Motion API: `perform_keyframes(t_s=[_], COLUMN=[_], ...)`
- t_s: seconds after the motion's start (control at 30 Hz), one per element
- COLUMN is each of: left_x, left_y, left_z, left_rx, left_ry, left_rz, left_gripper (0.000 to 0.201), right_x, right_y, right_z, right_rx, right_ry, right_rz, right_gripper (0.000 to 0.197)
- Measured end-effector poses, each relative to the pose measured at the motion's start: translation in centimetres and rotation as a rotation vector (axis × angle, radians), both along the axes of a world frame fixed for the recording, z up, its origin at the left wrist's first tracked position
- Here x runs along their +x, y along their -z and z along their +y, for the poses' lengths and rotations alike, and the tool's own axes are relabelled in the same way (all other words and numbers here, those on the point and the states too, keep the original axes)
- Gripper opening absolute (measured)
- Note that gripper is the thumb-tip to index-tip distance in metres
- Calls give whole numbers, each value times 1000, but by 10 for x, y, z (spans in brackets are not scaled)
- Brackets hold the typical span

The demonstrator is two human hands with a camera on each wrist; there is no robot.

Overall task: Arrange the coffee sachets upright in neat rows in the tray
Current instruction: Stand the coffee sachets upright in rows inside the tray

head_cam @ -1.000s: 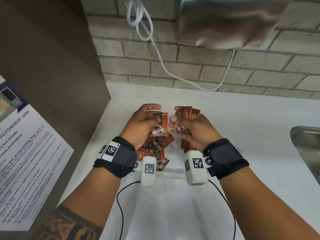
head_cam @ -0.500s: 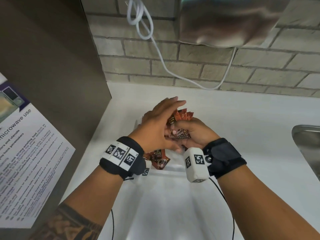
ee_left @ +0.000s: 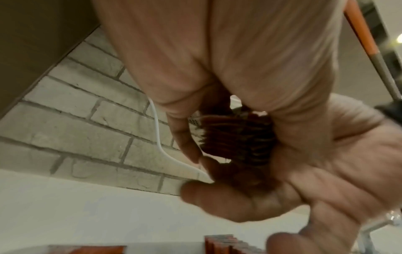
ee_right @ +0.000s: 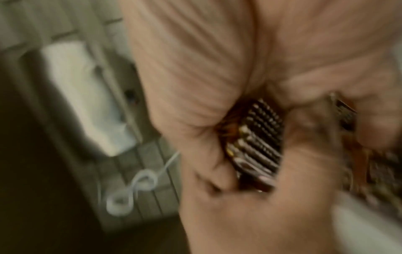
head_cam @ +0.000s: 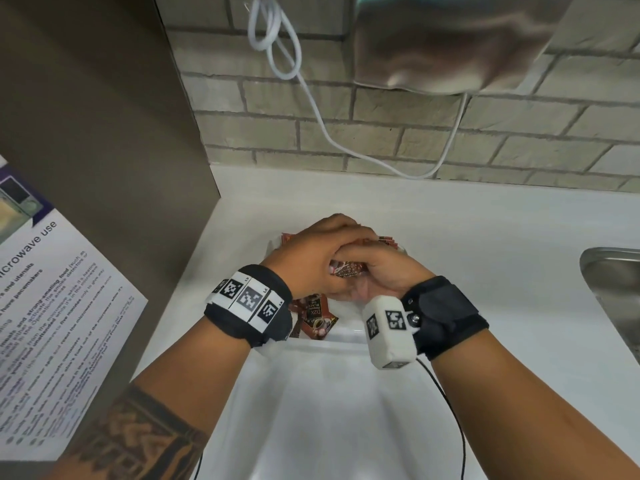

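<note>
A bundle of red-brown coffee sachets (head_cam: 348, 268) sits between both hands above the clear tray (head_cam: 346, 336). My right hand (head_cam: 377, 271) grips the bundle from the right. My left hand (head_cam: 322, 254) lies over its top with the fingers curled round it. The left wrist view shows the bundle's stacked edges (ee_left: 237, 137) inside the grip, and the blurred right wrist view shows them too (ee_right: 256, 146). Several loose sachets (head_cam: 317, 317) lie flat in the tray under my left wrist. A few sachets (ee_left: 222, 244) stand on edge below.
A brown cabinet panel (head_cam: 104, 133) with a microwave notice (head_cam: 52, 306) stands close on the left. Behind is a brick wall (head_cam: 381, 133) with a hanging white cable (head_cam: 311, 98) and a metal dispenser (head_cam: 450, 46). A steel sink (head_cam: 616, 289) lies at the right.
My left hand, which pinched one sachet a second ago, has moved right onto the bundle in my right hand. Both hands now close round it together, lower over the tray.
</note>
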State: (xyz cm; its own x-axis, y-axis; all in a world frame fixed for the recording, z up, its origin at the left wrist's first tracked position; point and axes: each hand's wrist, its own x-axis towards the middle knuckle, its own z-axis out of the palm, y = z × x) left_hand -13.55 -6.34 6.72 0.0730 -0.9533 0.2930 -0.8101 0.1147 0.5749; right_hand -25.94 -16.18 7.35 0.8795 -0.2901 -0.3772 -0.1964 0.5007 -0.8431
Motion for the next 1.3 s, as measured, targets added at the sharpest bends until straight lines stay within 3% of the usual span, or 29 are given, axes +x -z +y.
perform_keyframes(t_s=[0.1,0.17,0.33,0.43,0.5,0.57,0.67,0.73,0.8,0.83,0.93,1.0,1.13,1.3], left_x=[6,7,3,1,2,4,8,1,-10,-12,-12,-11,-6,-6], left_y=[1,1,0,-1,-1,-1,6,6,0,-2,-4,-4,3,4], left_z=[-2,-5,-11,-11,-9,-7,-6,-7,-8,-10,-12,-12,-10,-9], left_rx=[63,87,114,118,112,46,79,198,196,168,134,145,148,140], left_ry=[-85,-86,-13,8,-50,-186,-193,-42,32,36,51,5,-115,-113], left_rz=[-132,-138,-162,-141,106,561,1443,1652,1649,1645,1639,1618,1471,1363], left_gripper=[73,74,67,88,118,131,128,105,74,62,55,47,23,31], right_x=[4,5,2,-3,-8,-11,-13,-11,-6,-5,-5,-7,-10,-10], right_y=[1,0,2,4,3,2,-3,-6,-4,-2,7,9,-2,-36], right_z=[2,5,6,4,2,-2,-4,-2,-3,-4,-14,-17,-20,-32], right_rx=[-346,-491,-555,-552,-429,-307,-240,-248,-387,-556,-999,-1066,-1055,-1083], right_ry=[45,58,29,11,24,58,31,14,21,18,-20,21,40,147], right_rz=[61,35,32,46,29,13,-68,-91,-66,-36,123,110,139,13], right_gripper=[5,15,24,21,12,40,41,35,35,40,58,63,93,35])
